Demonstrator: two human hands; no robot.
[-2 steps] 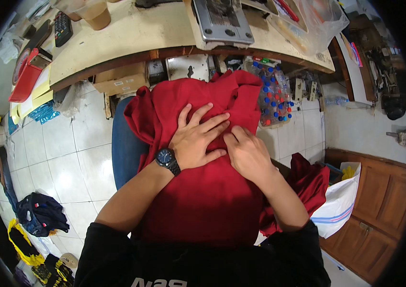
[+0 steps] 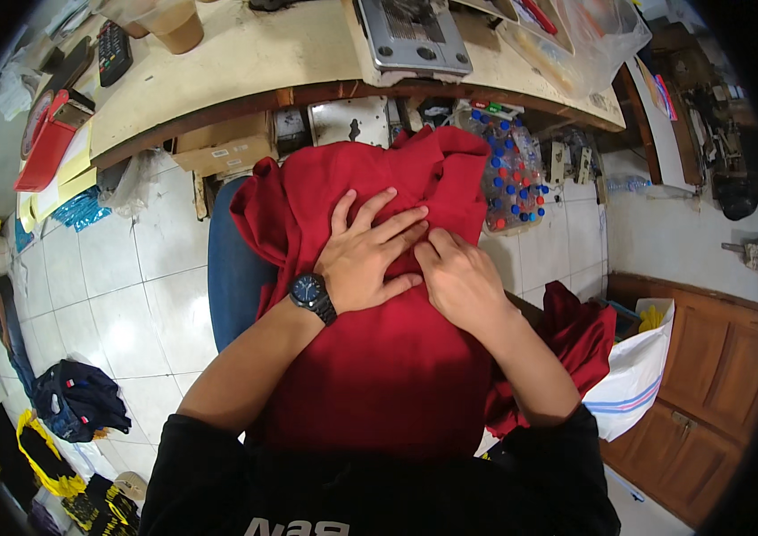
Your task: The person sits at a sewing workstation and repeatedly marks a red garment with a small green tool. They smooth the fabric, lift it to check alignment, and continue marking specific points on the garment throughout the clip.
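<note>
A dark red cloth garment [image 2: 379,375] is spread over my lap, its bunched folds reaching toward the table. My left hand [image 2: 366,255] lies flat on it with the fingers spread, a black watch [image 2: 309,293] on the wrist. Just to the right, my right hand [image 2: 464,281] rests on the same cloth, its fingers curled and pressed together by the left fingertips. Whatever those fingers pinch is hidden beneath them. More red cloth [image 2: 566,353] hangs at my right side.
Ahead stands a table [image 2: 245,80] carrying a metal-plated machine [image 2: 415,45], a remote control [image 2: 115,54] and a cup [image 2: 174,27]. Capped bottles [image 2: 511,174] are packed under it. A blue seat [image 2: 234,268] shows at left, a white sack [image 2: 633,375] at right, a dark bag [image 2: 80,400] on the floor.
</note>
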